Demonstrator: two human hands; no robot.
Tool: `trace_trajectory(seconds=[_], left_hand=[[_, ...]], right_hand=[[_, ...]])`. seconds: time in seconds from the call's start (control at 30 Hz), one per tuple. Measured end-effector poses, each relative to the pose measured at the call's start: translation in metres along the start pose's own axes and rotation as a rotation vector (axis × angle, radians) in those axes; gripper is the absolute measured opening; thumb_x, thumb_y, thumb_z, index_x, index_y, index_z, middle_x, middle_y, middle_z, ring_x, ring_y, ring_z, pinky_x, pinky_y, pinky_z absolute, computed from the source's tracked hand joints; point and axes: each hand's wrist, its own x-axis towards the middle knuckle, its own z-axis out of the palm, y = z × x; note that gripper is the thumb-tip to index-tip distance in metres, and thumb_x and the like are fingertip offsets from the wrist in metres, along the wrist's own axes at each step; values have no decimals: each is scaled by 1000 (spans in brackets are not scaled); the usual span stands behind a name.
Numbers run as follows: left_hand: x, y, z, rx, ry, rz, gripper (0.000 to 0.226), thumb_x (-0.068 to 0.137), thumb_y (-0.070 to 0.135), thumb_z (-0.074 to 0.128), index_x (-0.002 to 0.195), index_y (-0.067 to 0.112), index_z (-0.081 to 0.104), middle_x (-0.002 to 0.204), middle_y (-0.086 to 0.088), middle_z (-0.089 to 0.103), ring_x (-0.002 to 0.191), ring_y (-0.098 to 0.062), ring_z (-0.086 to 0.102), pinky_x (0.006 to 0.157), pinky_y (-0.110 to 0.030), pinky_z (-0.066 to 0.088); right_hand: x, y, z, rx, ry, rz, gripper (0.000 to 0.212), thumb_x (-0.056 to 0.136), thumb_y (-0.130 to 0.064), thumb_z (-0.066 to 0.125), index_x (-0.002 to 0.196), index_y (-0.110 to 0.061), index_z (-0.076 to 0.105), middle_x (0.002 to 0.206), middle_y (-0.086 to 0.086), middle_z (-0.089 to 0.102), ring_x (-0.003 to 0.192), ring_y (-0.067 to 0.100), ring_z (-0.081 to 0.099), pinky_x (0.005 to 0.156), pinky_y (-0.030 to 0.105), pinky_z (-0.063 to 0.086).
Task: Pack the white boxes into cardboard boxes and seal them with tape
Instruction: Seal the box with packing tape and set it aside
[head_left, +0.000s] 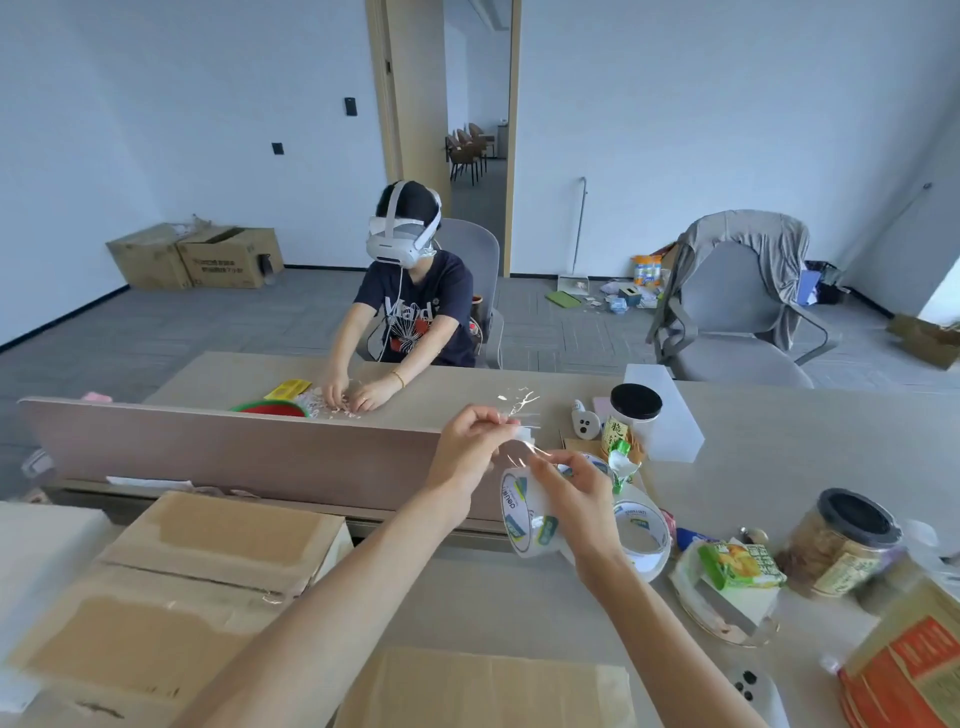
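Just right of centre, both hands are raised above the surface (545, 613). The left hand (475, 441) closes its grip on the free end of a clear tape strip (525, 435), pinching it between thumb and fingertips. At its 4 o'clock, the right hand (571, 493) has its grip curled on a tape roll (519, 519) with blue and green printing on its core, thumb and fingers meeting where the strip leaves the roll. The strip runs crumpled and shiny between the two hands. A second tape roll (643, 540) shows just beyond the right wrist, at 3 o'clock of the held one; whether it rests on the surface I cannot tell. At 8 o'clock of the hands lies a cardboard box (208, 571) with its flaps folded shut, the left forearm passing over its near corner. A white box (41, 545) sits against its 9 o'clock side at the frame edge. A second cardboard box (483, 691) lies at 6 o'clock, between the forearms. At 3 o'clock stand a green snack packet (737, 566) and a black-lidded jar (841, 540); another black-lidded jar (635, 410) stands at 1 o'clock. Beyond a low divider panel (234, 441), at 11 o'clock, a seated person (415, 312) wearing a white headset works with both hands on the far side.
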Motion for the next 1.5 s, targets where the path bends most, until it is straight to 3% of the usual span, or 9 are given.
trace_trajectory(seconds=[0.3,0.47,0.6,0.8,1.0,1.13,1.23,1.33,1.5], left_hand=[[-72,-19,-108,-117,172,-115,21,77,13,76,95,17,67,64,3,53,57,-8,44,49,-22,31],[-143,-49,-182,-4,273,-151,11,83,19,74,88,10,70,70,-1,59,51,-7,39,47,-21,25],[-197,-90,-217,94,286,-256,16,83,27,74,87,11,71,61,12,62,57,-10,44,50,-20,35],[-232,-144,-229,-12,240,-345,13,87,24,69,91,12,68,80,3,66,59,-9,42,51,-20,30],[-236,-169,-240,-38,253,-373,16,87,26,69,91,10,69,81,4,69,61,-10,42,52,-20,30],[-229,-175,-242,-55,239,-378,20,87,28,70,94,10,69,77,9,70,64,-11,43,52,-20,32],[-227,-179,-239,-22,192,-378,19,88,26,68,94,7,69,61,17,63,61,-9,43,51,-18,33],[-229,-184,-237,-12,170,-375,19,88,25,68,95,7,69,67,15,67,60,-4,49,54,-19,35],[-233,-188,-239,-32,198,-414,17,86,28,71,93,12,69,82,8,74,65,-7,50,55,-22,35]], right_hand=[[-56,-4,47,-370,-331,-89,8,86,-30,72,82,-24,67,69,-11,62,60,3,53,61,22,43],[-99,18,76,-504,-506,-22,25,76,-45,78,95,-31,70,91,-10,72,82,7,69,76,26,55],[-129,38,85,-587,-564,26,20,83,-42,74,93,-25,67,80,-4,76,65,10,68,63,22,52],[-154,71,92,-865,-553,-29,16,83,-35,73,76,-21,72,68,-14,67,69,5,58,59,15,41],[-162,89,92,-809,-462,-25,22,79,-46,75,69,-28,70,55,-14,56,54,2,49,54,18,38],[-164,93,85,-756,-475,-48,29,86,-37,71,63,-20,67,57,-9,61,55,3,51,57,21,41],[-161,91,82,-822,-467,-54,30,86,-35,71,61,-19,64,52,-12,54,51,2,46,52,15,35],[-159,89,82,-904,-466,-32,34,85,-39,71,60,-17,64,51,-11,52,50,3,45,48,13,34],[-162,91,95,-1048,-475,-10,38,81,-43,66,64,-9,63,57,-4,52,60,15,47,60,30,46]])
